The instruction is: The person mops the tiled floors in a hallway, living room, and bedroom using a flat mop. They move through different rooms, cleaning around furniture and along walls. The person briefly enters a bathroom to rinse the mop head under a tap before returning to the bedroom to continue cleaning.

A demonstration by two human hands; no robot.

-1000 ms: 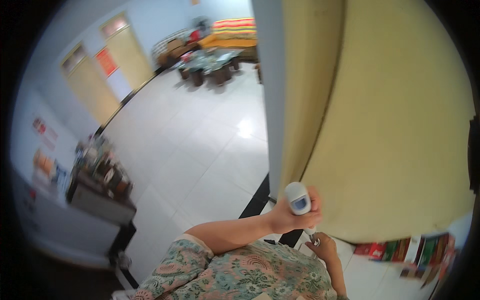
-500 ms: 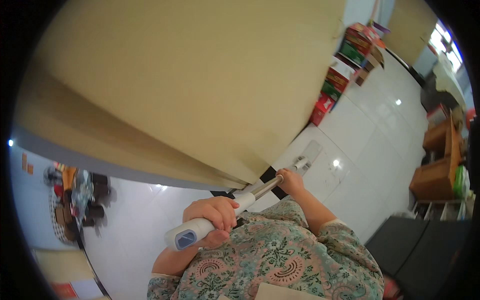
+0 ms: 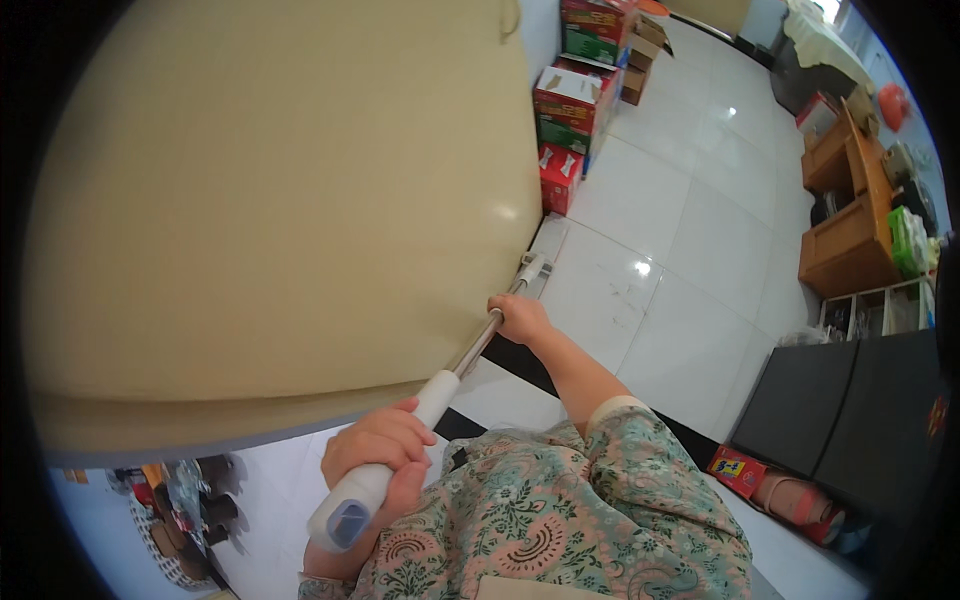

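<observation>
A flat mop with a white handle (image 3: 437,398) and a metal pole (image 3: 474,350) slants away from me. My left hand (image 3: 378,448) is wrapped round the thick upper grip, just above its grey-blue end panel. Farther down, my right hand (image 3: 520,318) closes on the metal pole. The pale flat mop head (image 3: 549,240) lies on the white tiles beside the edge of a cream door (image 3: 300,200), close to a red box (image 3: 560,180). Dark marks (image 3: 622,290) show on the tile right of the head.
Stacked red and green cartons (image 3: 578,100) stand along the wall past the door. At the right are a wooden cabinet (image 3: 850,245) and a dark grey cabinet (image 3: 800,400), with a pink item (image 3: 785,495) near its foot. Shoes (image 3: 218,505) sit at the lower left.
The view has turned to the right, so door and cartons appear farther left. The mop head is nearer the red box and door edge. Both hands keep their hold.
</observation>
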